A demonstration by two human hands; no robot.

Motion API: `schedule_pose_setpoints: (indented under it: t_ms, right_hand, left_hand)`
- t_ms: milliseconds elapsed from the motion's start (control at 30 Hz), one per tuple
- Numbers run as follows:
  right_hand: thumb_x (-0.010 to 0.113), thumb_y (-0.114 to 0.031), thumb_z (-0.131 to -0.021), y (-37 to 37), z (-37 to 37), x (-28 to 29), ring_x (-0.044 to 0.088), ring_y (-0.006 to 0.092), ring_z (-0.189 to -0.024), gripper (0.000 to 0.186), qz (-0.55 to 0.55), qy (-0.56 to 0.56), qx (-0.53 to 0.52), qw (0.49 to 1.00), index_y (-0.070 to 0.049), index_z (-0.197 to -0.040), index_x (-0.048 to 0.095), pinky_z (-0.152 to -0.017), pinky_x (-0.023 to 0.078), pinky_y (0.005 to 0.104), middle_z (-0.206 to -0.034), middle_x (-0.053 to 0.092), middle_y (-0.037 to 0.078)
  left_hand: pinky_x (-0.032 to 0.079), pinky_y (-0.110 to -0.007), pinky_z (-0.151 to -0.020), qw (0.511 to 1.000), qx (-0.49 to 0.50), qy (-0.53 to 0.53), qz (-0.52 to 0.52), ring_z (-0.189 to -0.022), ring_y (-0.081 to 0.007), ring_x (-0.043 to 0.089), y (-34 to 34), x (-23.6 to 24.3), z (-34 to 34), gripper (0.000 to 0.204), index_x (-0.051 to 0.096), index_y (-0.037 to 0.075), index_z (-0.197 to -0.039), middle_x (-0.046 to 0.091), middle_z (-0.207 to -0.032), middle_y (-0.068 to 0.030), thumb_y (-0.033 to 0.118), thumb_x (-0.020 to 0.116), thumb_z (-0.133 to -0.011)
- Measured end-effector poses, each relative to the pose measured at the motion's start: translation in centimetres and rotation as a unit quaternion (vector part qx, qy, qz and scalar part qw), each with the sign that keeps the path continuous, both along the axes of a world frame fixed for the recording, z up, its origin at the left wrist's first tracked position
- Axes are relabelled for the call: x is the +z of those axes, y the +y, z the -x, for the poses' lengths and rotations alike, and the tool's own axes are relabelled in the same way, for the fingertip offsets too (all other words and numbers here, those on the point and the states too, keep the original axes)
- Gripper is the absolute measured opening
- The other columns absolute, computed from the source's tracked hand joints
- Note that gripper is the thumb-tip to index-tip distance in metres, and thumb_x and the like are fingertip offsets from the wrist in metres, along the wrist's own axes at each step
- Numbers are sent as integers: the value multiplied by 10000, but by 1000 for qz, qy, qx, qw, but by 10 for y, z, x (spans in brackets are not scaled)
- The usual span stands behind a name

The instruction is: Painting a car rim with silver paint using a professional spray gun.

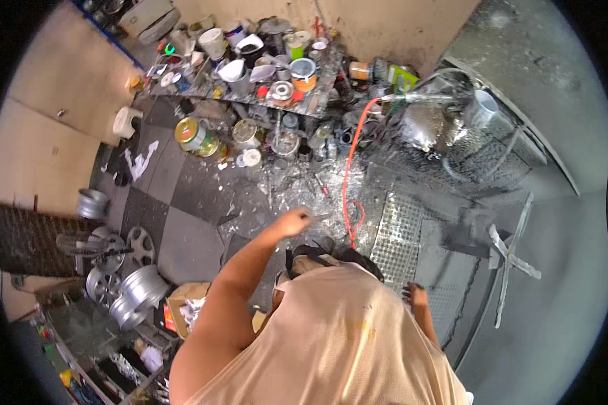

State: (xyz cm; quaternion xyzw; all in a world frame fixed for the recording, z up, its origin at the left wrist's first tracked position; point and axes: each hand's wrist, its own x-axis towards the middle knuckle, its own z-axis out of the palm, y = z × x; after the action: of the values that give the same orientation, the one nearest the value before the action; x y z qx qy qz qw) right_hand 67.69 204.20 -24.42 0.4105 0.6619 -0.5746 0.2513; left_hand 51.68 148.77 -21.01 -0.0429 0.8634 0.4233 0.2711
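My left hand (pixel 294 222) reaches forward in front of my body, fingers closed round a thin grey flat stick (pixel 322 217). The stick points to the right and is slightly blurred, so its exact kind does not show. Low at my right side hangs my right hand (pixel 416 294), partly behind my beige shirt (pixel 348 317). Its dark-looking fingers are slightly apart, and nothing shows in them. An orange hose (pixel 348 172) runs down the floor just right of the stick and loops close to my feet.
Ahead stands a paint-stained table (pixel 311 104) crowded with cans, cups and tubs. More cans (pixel 248 133) stand below it. A foil-covered object (pixel 422 127) is at the right, with a metal cross stand (pixel 510 256) nearer. Several silver wheel rims (pixel 142 287) and a cardboard box (pixel 182 304) lie left.
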Motion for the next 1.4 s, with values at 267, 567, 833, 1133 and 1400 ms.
schedule_pose_setpoints:
  t_ms: [267, 567, 833, 1133, 1400]
  right_hand:
    - [668, -337, -982, -51, 179, 11, 691, 208, -864, 450, -16, -4, 137, 990, -40, -1317, 621, -709, 550, 357, -1073, 730, 99]
    - [648, -261, -1022, -112, 252, 82, 687, 150, -896, 354, 1, 225, 87, 970, 23, -1233, 673, -742, 558, 295, -1051, 751, 88]
    - [600, -238, -1065, -163, 369, 204, 647, 128, -939, 325, -55, 424, -85, 900, 32, -1229, 675, -851, 515, 287, -1065, 724, 70]
    - [713, -397, -970, -206, 519, 242, 528, 235, -1320, 678, -157, 340, -212, 903, -11, -1486, 504, -1078, 395, 381, -1459, 566, 102]
    - [751, -415, -943, -217, 574, 236, 559, 195, -1130, 566, -147, 299, -309, 891, -45, -1338, 587, -907, 433, 357, -1307, 604, 58]
  left_hand:
    - [511, -444, -1021, 919, 332, -141, 159, -1218, -376, 655, -147, -63, -168, 579, 677, 24, -1282, 705, -1262, -222, 445, 724, -887]
    - [521, -417, -1003, 979, 180, 3, 97, -1162, -356, 684, -113, -55, -4, 519, 701, 81, -1267, 729, -1226, -174, 390, 782, -857]
    - [457, -487, -1079, 950, 169, 251, 84, -1279, -437, 555, -94, 2, 329, 852, 465, 66, -1446, 575, -1385, -265, 301, 901, -753]
    - [350, -514, -1199, 915, 332, 225, 45, -1453, -539, 324, -104, -25, 503, 1203, 228, 200, -1592, 248, -1574, -388, 289, 967, -647]
    - [411, -529, -1107, 896, 352, 263, 57, -1281, -492, 489, -128, -44, 534, 1056, 375, 193, -1548, 477, -1351, -280, 225, 934, -652]
